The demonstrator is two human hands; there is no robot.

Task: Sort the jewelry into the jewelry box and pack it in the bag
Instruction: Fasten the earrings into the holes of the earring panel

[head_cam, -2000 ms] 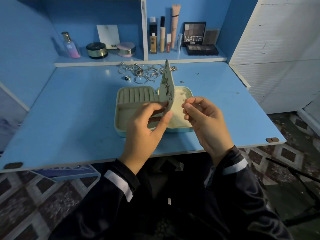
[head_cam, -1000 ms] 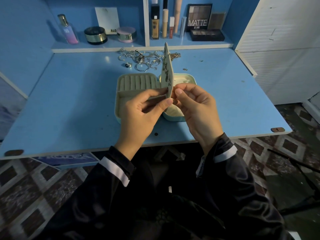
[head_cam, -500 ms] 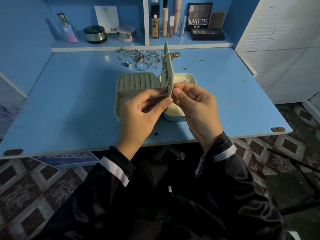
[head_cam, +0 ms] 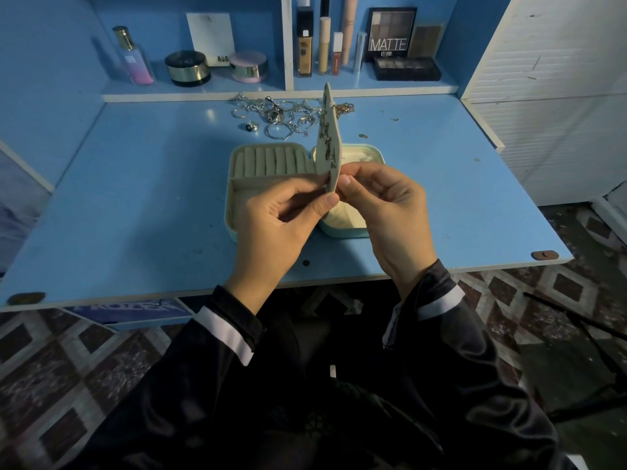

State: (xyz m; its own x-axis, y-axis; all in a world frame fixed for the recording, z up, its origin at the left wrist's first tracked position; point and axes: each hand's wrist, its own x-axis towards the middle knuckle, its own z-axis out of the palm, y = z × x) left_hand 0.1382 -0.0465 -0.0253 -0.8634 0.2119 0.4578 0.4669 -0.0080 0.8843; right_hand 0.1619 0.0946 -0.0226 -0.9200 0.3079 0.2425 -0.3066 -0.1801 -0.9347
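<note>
A pale green jewelry box (head_cam: 268,164) lies open in the middle of the blue table (head_cam: 135,198), its left half showing ring rolls. A cream earring panel (head_cam: 328,144) stands upright between the halves with several earrings hung on it. My left hand (head_cam: 278,222) pinches the panel's lower edge between thumb and fingers. My right hand (head_cam: 383,205) pinches at the same lower edge from the right; whether it holds an earring is too small to tell. A heap of silver rings and chains (head_cam: 288,113) lies behind the box. No bag is in view.
A back shelf holds a perfume bottle (head_cam: 134,57), round compacts (head_cam: 186,67), tall makeup tubes (head_cam: 324,42) and a MATTE palette (head_cam: 390,33). A white cabinet (head_cam: 549,96) borders the table on the right. A dark stand (head_cam: 576,330) sits on the patterned floor at right.
Over two seconds my right hand moved left to meet the panel's lower edge. The view dropped slightly. In the last half second nothing has visibly shifted.
</note>
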